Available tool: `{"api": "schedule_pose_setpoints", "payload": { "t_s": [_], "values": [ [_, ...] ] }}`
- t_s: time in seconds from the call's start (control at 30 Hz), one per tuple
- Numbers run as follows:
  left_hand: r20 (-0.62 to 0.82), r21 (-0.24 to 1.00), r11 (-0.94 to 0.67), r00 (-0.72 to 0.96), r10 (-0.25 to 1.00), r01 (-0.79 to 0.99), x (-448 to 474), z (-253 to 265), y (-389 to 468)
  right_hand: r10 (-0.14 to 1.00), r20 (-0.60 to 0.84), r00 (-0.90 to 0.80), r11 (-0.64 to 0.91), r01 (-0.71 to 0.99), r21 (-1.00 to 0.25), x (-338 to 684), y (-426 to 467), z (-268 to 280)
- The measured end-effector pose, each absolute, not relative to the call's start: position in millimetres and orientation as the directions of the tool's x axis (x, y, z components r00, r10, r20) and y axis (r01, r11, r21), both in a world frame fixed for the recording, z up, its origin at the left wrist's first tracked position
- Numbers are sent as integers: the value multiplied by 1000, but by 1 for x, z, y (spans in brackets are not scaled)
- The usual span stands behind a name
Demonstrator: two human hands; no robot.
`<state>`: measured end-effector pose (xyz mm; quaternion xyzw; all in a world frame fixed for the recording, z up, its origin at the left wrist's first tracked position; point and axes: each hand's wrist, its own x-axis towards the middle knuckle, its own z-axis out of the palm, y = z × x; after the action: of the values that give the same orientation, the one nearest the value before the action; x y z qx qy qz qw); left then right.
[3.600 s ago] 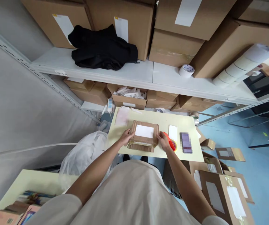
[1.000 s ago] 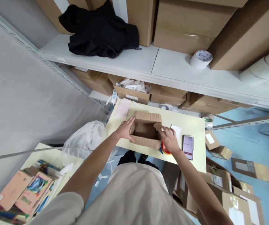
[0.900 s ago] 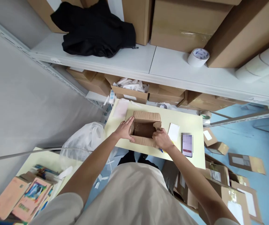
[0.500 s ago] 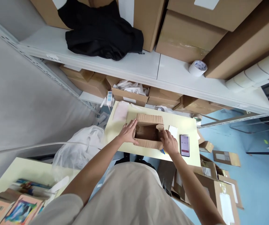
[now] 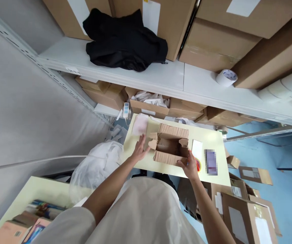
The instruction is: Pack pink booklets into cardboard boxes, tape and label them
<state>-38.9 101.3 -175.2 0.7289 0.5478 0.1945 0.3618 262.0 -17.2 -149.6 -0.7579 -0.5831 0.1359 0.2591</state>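
Note:
An open cardboard box [image 5: 168,158] sits on the pale yellow table [image 5: 148,166], its torn-edged flaps spread and its inside dark. My left hand [image 5: 139,149] is just left of the box, fingers apart, close to the small left flap and holding nothing. At the front right corner, my right hand [image 5: 190,166] grips the box, thumb over the front flap and fingers along the right wall. Partly behind that hand lies a round red and yellow item [image 5: 198,165]. A white card [image 5: 197,148] and a phone [image 5: 211,162] lie farther right.
A pinkish sheet or bag [image 5: 140,124] lies at the table's back left. Behind stands a shelf [image 5: 161,77] with a black garment [image 5: 128,40], large cartons and a tape roll [image 5: 226,78]. White plastic [image 5: 97,162] bulges at left; flattened cartons [image 5: 240,217] lie on the floor right.
My left hand has come off the box's left end, where a small flap now sticks outward. The right hand has slid toward the front corner. The whole view has shifted.

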Motion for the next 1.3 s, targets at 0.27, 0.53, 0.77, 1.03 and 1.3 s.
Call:
{"api": "schedule_pose_setpoints", "payload": {
  "t_s": [0.27, 0.53, 0.77, 1.03, 1.3],
  "values": [
    [-350, 490, 421, -269, 897, 763, -59, -194, 204, 948, 77, 308, -235, 844, -482, 255, -22, -143],
    [-484, 452, 518, -287, 826, 726, -48, -215, 241, 954, -10, 299, -269, 841, -470, 252, -23, -138],
    [-352, 628, 395, -208, 913, 670, -67, -169, 222, 939, 37, 342, -278, 819, -503, 248, -22, -145],
    [180, 591, -309, 251, 951, 745, -47, -35, 181, 926, 64, 371, -289, 810, -510, 242, -20, -142],
    [-248, 424, -479, 607, 755, 769, 54, -48, 144, 897, -10, 441, -393, 788, -474, 238, -15, -139]
  ]
}}
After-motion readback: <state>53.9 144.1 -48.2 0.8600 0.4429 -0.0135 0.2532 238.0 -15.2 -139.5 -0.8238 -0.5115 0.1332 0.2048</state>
